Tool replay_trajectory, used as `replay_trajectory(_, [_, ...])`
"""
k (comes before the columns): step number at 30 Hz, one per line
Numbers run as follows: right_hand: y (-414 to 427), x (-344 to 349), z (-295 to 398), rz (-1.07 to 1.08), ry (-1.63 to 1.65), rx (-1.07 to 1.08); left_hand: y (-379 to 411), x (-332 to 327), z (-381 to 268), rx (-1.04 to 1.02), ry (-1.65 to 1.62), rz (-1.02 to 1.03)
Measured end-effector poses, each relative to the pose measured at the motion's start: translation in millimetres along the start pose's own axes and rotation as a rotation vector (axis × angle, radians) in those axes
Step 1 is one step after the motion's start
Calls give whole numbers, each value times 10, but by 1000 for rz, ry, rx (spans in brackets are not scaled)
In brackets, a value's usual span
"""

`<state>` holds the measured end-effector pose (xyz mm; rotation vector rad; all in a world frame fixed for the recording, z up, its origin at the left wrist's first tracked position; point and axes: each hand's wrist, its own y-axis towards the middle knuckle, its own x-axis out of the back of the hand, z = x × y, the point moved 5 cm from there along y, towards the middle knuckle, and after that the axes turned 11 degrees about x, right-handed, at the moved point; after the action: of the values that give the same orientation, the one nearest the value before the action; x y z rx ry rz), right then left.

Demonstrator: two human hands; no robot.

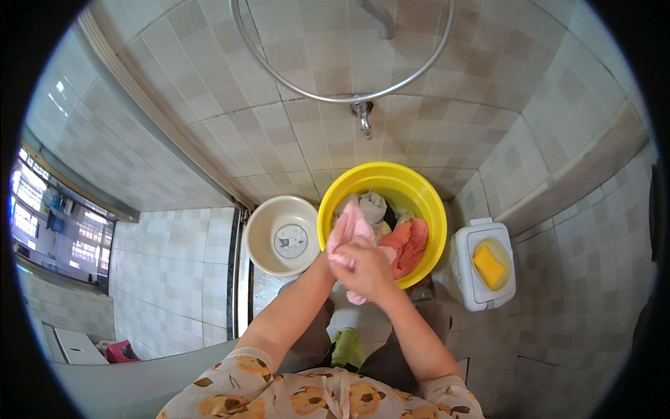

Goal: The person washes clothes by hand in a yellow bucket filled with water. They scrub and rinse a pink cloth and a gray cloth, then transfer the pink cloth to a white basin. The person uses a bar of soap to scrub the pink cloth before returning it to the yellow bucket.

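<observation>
Over the near left part of a yellow plastic basin (379, 170), my right hand (364, 269) grips a pink cloth (349, 228). The cloth stretches up over the basin, and a bit of it sticks out below the hand. My left hand (334, 263) meets it from the left; the cloth and my right hand hide nearly all of it, so its fingers cannot be made out. Inside the basin lie a coral-red cloth (408, 243), a greyish-white cloth (372, 206) and other crumpled fabric, partly covered by the pink cloth and my hands.
Left of the basin stands a cream plastic washbasin (256, 251) with a cartoon print. A white lidded bin (473, 298) at the right carries a bowl with a yellow sponge (489, 264). A metal tap (363, 118) and a looping shower hose (314, 95) are at the tiled wall.
</observation>
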<state>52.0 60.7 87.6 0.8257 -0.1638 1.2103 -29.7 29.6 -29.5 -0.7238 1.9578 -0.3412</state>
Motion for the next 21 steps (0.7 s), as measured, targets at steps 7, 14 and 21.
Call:
replay_trajectory(7, [166,392,-1074,-69,-364,-633,-78,-482,92,155,-138,-125])
replay_trajectory(14, [189,-178,-351,-6,-215,-134,75,92,-229,-263,1051,-472])
replay_trajectory(21, [249,-24,-872,-142,-281,-320,-156,-250,-46,-46,113,-255])
